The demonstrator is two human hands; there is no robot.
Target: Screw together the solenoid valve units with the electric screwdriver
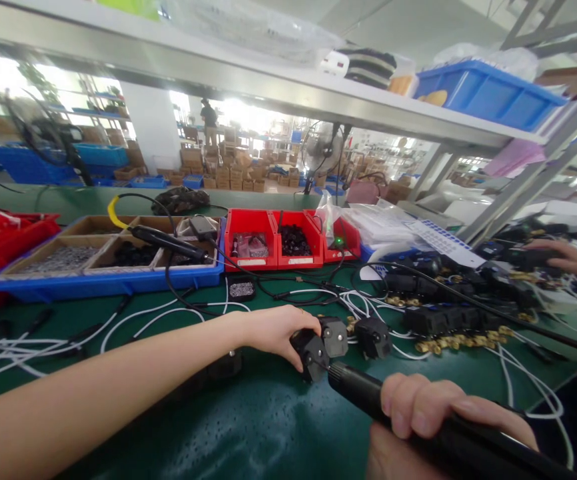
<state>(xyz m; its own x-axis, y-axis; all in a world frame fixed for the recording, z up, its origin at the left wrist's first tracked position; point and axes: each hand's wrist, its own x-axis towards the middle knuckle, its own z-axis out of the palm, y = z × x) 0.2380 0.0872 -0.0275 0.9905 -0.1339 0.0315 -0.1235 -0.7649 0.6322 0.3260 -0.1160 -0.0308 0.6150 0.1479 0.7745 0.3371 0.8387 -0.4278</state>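
Observation:
My left hand (281,337) reaches in from the left, its thumb and fingers closed around a small black housing (311,360) on the green bench. My right hand (433,413) is wrapped round a black electric screwdriver (361,387). The driver points left, and its thin bit meets the face of the held housing, where small screw heads show. Right behind the held piece stands another black housing (335,335) with screws in its face. A third dark housing (372,337) sits a little further right.
A blue tray (118,288) of screws and black parts carries another driver (168,243). Red bins (248,263) stand behind. White cables (163,308) cross the bench. Black units with brass fittings (461,343) are heaped right, near another person's hand (576,257). A shelf (268,77) spans overhead.

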